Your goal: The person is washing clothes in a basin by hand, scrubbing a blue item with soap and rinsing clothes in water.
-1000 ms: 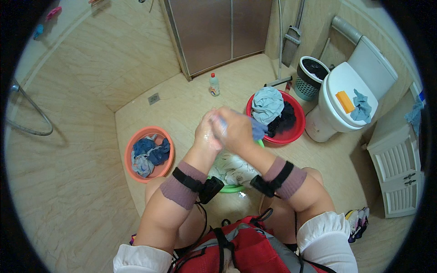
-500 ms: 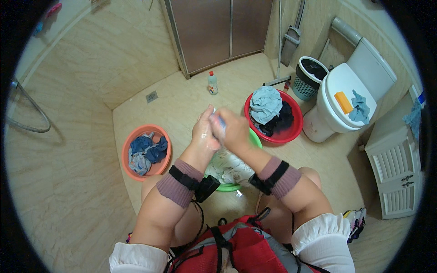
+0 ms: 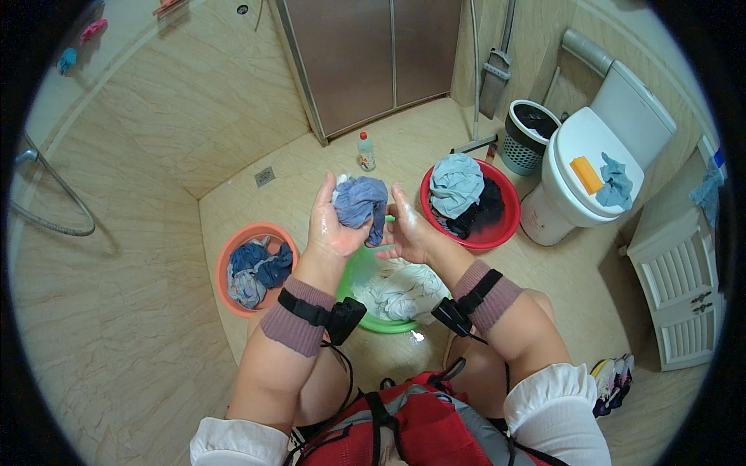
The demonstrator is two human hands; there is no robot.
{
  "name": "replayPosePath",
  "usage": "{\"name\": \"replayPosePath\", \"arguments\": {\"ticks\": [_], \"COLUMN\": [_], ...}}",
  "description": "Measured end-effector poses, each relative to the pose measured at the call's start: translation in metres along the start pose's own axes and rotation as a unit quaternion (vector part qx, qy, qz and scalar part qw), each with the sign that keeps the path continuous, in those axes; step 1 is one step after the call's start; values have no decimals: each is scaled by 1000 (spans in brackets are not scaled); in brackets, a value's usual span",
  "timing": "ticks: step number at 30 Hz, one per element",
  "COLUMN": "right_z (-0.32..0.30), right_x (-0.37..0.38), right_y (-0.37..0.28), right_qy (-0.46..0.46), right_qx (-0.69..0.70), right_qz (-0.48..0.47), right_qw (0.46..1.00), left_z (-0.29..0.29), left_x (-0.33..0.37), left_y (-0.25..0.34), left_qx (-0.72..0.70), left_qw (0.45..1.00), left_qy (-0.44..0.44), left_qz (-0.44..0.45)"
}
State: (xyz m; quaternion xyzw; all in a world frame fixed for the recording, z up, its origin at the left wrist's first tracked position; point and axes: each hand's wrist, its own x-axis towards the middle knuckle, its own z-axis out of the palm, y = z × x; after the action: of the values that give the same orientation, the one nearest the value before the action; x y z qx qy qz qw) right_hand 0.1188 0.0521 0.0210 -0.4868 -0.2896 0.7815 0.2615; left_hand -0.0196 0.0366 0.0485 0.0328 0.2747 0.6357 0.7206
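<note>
My left hand (image 3: 329,227) holds a bunched, wet-looking blue-violet cloth (image 3: 361,200) with a bit of white at its edge. Part of the cloth hangs down on the right side. Close by is my right hand (image 3: 409,231), open, its fingers apart beside the hanging end; I cannot tell whether they touch it. Both palms look wet and soapy. Below the hands stands a green basin (image 3: 350,289) with a heap of white cloth (image 3: 400,287) in it.
An orange basin (image 3: 221,273) of blue and grey clothes stands left. To the right are a red basin (image 3: 497,237) of light blue and black clothes, a bin (image 3: 522,147) and a toilet (image 3: 571,155). A red-capped bottle (image 3: 366,152) stands ahead, before a brown door (image 3: 350,70).
My hands were pressed together around the cloth and blurred. Now they have parted, the right hand has opened, and the cloth shows bunched in my left hand.
</note>
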Motion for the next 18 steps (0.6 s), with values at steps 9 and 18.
{"name": "replayPosePath", "arguments": {"ticks": [9, 18], "right_z": [-14, 43], "right_x": [8, -33], "right_y": [-20, 7], "right_qy": [179, 75], "right_qx": [-119, -407], "right_qz": [-493, -640], "right_qw": [843, 648], "left_z": [-2, -86], "left_x": [5, 61], "left_y": [-23, -28], "left_qx": [79, -19], "left_qw": [991, 953], "left_qy": [40, -272], "left_qz": [-99, -134]}}
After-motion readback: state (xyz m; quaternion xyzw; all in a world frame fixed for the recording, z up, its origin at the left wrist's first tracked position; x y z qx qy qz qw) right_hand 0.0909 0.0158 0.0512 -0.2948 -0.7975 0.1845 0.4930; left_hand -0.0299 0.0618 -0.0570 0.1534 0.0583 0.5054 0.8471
